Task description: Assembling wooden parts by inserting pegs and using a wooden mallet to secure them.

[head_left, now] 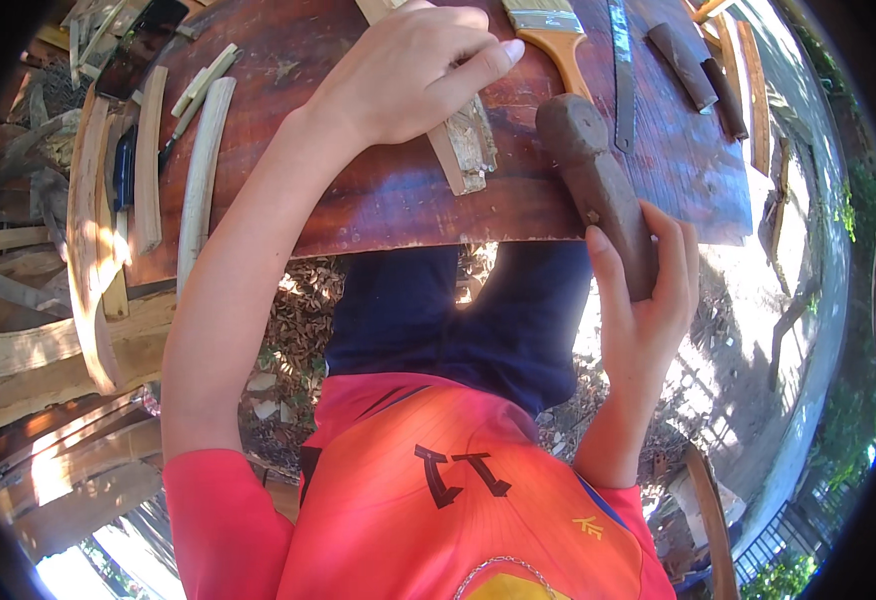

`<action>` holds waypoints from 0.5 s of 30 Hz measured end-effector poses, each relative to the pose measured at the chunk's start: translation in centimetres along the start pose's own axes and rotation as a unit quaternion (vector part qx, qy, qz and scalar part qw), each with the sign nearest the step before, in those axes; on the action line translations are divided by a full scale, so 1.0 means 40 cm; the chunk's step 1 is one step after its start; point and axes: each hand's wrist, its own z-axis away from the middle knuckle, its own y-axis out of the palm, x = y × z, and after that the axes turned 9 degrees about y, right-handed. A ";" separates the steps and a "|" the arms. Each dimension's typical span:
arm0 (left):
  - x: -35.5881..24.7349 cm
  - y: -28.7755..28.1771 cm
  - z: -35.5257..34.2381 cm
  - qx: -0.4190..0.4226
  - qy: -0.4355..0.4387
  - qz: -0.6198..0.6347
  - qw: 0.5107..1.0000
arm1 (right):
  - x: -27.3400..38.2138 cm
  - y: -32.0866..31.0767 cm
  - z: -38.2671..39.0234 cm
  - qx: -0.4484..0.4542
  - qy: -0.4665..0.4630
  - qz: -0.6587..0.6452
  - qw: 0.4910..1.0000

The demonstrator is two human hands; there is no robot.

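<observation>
My left hand [408,75] is closed over a pale, rough-edged piece of wood [466,155] lying on the table. Its fingers curl round the upper part, which they partly hide. In my right hand [653,290] is a dark brown, club-shaped wooden mallet [598,170], its thick rounded head pointing away from me over the table's near edge. Just beyond that head lies a flat paintbrush [561,58] with an orange handle. A narrow metal blade [622,85] rests to the right of the brush.
The reddish-brown wooden table [368,215] spans the far side. Two dark brown cylindrical pieces [683,68] lie at its right. Pale wood strips [206,180] and a blue-handled tool [126,170] are at the left. Stacked planks [68,345] stand further left, with dry leaves [303,310] on the ground.
</observation>
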 end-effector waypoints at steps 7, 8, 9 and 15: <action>0.004 0.024 -0.036 -0.079 -0.004 0.061 0.995 | -0.014 0.001 -0.003 0.003 -0.015 -0.013 1.000; 0.006 0.023 -0.039 -0.063 0.011 0.041 0.997 | -0.014 0.001 -0.004 0.019 -0.011 -0.013 1.000; 0.008 0.021 -0.042 -0.064 0.011 0.042 0.997 | -0.013 0.001 -0.005 0.006 -0.008 -0.011 1.000; 0.009 0.014 -0.058 -0.029 -0.030 0.058 0.997 | -0.007 0.005 -0.016 0.002 -0.016 -0.017 1.000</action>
